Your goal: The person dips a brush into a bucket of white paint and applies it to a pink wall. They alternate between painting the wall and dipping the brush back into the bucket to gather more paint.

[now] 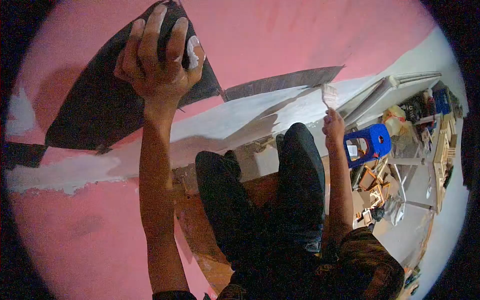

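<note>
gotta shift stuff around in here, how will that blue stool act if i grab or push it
The blue stool looks like moulded plastic with a hole in its seat and open sides, so probably light for its size and fairly stiff. A push might well slide or tip it, and it could catch on the jumbled wooden frames close by.

The pink wall (280, 35) looks matt, the blue stool (370, 136) plastic.

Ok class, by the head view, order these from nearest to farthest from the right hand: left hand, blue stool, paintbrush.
1. Paintbrush: in the right hand.
2. Blue stool: right of that hand.
3. Left hand: upper left, over the dark patch.
</note>
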### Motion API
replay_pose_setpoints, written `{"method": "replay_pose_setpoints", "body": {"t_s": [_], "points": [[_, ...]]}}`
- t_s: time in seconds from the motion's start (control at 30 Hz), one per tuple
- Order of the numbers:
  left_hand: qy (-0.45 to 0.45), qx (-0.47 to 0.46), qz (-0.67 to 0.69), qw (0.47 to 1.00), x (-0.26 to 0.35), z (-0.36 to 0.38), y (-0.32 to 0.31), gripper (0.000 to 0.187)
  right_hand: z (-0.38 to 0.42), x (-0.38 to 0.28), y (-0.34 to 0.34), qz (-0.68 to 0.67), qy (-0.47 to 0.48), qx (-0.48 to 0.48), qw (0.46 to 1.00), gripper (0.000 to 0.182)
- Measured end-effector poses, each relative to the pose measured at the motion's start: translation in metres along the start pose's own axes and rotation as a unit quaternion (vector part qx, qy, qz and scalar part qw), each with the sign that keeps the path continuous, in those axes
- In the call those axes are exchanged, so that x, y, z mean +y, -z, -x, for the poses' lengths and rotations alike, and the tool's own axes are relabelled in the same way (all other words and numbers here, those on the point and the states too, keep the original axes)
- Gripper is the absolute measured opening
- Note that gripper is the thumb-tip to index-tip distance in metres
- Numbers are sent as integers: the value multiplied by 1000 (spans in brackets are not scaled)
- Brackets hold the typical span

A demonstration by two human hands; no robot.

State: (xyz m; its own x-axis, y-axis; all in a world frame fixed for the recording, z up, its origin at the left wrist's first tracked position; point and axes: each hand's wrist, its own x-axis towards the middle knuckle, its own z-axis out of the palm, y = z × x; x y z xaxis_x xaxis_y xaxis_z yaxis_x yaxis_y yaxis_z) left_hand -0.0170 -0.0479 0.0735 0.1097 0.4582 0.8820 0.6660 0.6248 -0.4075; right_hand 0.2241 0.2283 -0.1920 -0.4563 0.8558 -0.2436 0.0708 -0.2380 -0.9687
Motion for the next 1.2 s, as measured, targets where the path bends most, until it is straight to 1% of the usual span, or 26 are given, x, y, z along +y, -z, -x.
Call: {"method": "replay_pose_setpoints", "body": {"t_s": [0.03,0.07,0.1,0.17,0.23,0.3,0.4,0.5,0.53,0.6,0.67,0.8,0.83,0.9,0.97,1.0,1.03,1.1,1.13,1.2], "points": [[4,-1,-13,1000,0,2,0,33,0,14,-6,51,53,-9,997,21],[7,-2,-25,1000,1,5,-1,33,5,25,-19,141,114,-51,982,23],[10,-3,-37,999,2,7,-1,33,9,35,-32,223,181,-83,954,26],[7,4,-47,999,1,9,-2,34,50,33,-80,85,50,-112,989,25],[4,7,-54,998,1,9,-2,33,84,30,-107,35,11,-128,991,28],[4,5,-59,998,1,9,-1,32,97,20,-105,112,-15,-204,972,29],[12,-9,-64,998,2,7,1,33,98,28,-90,141,-13,-319,937,28],[-4,8,-23,1000,-3,5,-2,33,90,32,-78,170,34,-349,921,28],[-8,10,-27,1000,-3,5,-3,32,75,63,-76,64,51,-317,945,28],[-16,13,-37,999,-3,4,-2,32,48,35,-57,138,72,-277,948,31],[-13,13,-60,998,-2,6,-2,31,26,1,-37,151,50,-250,955,30],[-23,48,-36,998,-5,8,-7,30,2,-16,-9,10,-75,-228,971,24],[-20,34,-39,998,-4,8,-5,30,-3,-15,-5,12,-87,-201,976,23],[-13,9,-48,999,-1,3,0,29,-12,-15,5,69,-56,-157,984,20],[7,-20,-65,998,3,2,4,30,-21,-12,19,24,-64,-110,992,20],[9,-19,-69,997,3,3,4,30,-25,-9,24,2,-67,-85,994,20],[10,-18,-73,997,4,4,4,31,-28,-7,26,-12,-63,-38,997,19],[-4,15,-71,997,4,4,2,34,-33,-4,29,-42,-52,59,996,17],[-5,21,-68,997,4,4,1,34,-35,-3,32,-51,-46,51,996,16],[-8,30,-61,998,4,4,0,34,-39,5,25,-40,-51,29,997,19]]}}
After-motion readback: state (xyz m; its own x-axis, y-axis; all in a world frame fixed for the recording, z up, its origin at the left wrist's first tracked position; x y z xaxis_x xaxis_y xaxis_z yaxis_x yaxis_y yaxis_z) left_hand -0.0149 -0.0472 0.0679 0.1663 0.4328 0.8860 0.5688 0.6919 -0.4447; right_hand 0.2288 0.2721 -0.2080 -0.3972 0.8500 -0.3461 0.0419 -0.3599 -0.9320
